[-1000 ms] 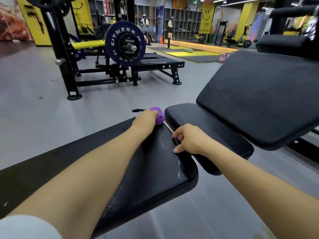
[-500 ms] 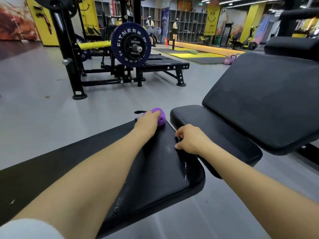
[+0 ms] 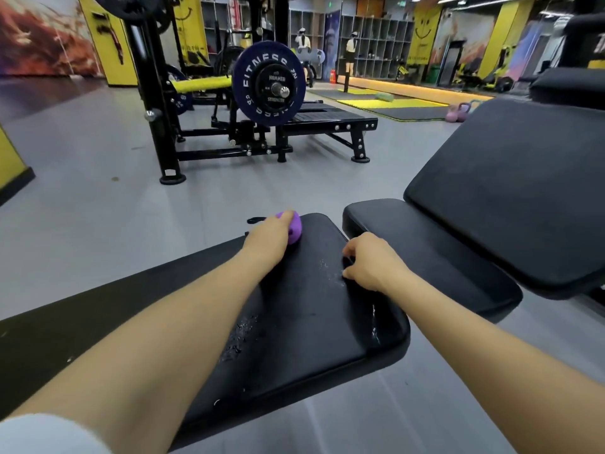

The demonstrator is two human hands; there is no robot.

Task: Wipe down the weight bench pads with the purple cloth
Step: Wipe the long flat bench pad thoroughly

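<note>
Wiping the bench (image 3: 311,322) pad — far end.
Left hand (image 3: 270,239) gripping bunched purple cloth (image 3: 294,229); right hand (image 3: 371,262) curled over right edge — grasp unclear.

A barbell rack (image 3: 154,103) with a blue weight plate (image 3: 268,83) stands far left; pink kettlebells (image 3: 458,113) sit far right by yellow mats (image 3: 386,103).

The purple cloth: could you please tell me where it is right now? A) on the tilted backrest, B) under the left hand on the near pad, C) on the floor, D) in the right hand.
B: the left hand grips the cloth against the near pad.
</note>
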